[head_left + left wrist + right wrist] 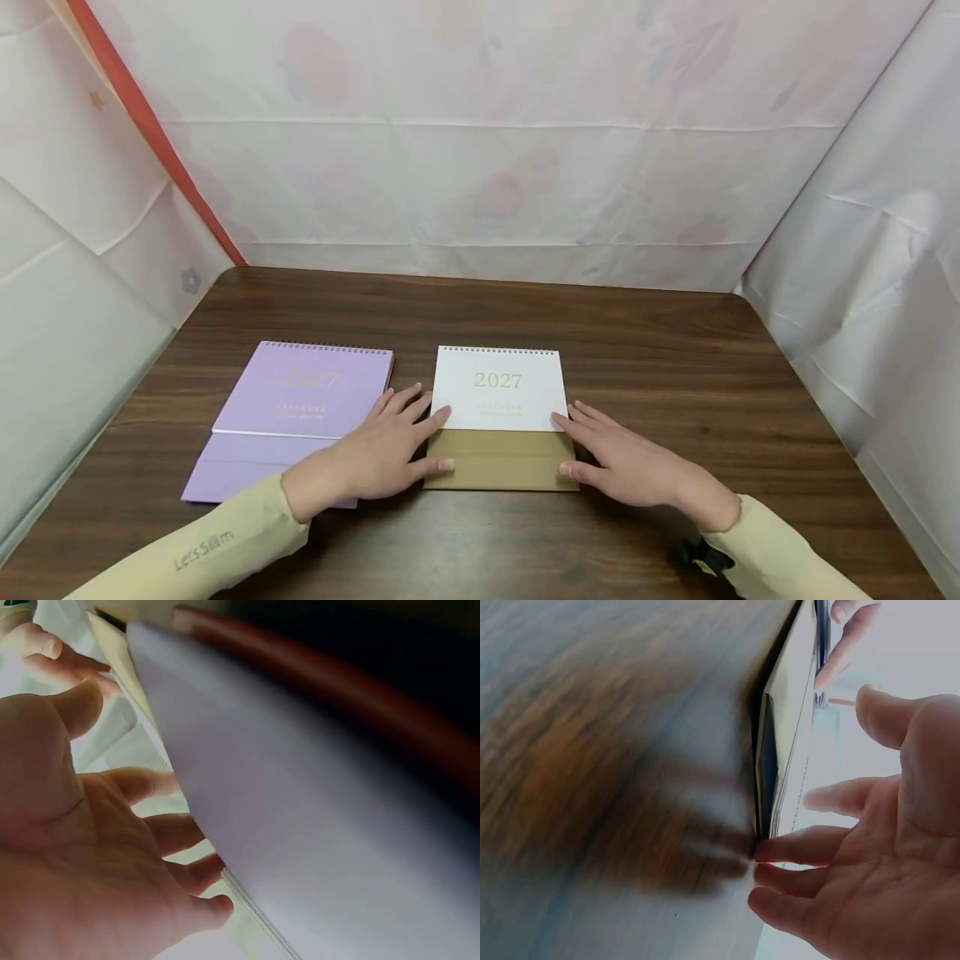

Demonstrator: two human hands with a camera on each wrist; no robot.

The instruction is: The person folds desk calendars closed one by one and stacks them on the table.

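Observation:
A white desk calendar [498,404] with a gold-coloured base, marked 2027, lies flat in the middle of the table. At its left edge, my left hand [378,454] spreads its fingers, with thumb and forefinger over the border and the other fingertips beside the neighbouring purple calendar [277,396]. My right hand [637,471] lies along the opposite edge, its forefinger and thumb tips on the calendar's border. In the right wrist view, straight fingers [802,846] reach the table beside the calendar's side. The purple cover fills much of the left wrist view, close to the left palm [97,855].
Both calendars have spiral binding along their far edge and rest on a dark wood-grain table [487,550]. A pale floral curtain [480,167] hangs behind the table, with white cloth [885,250] on the right. A dark strap [701,557] shows at the right wrist.

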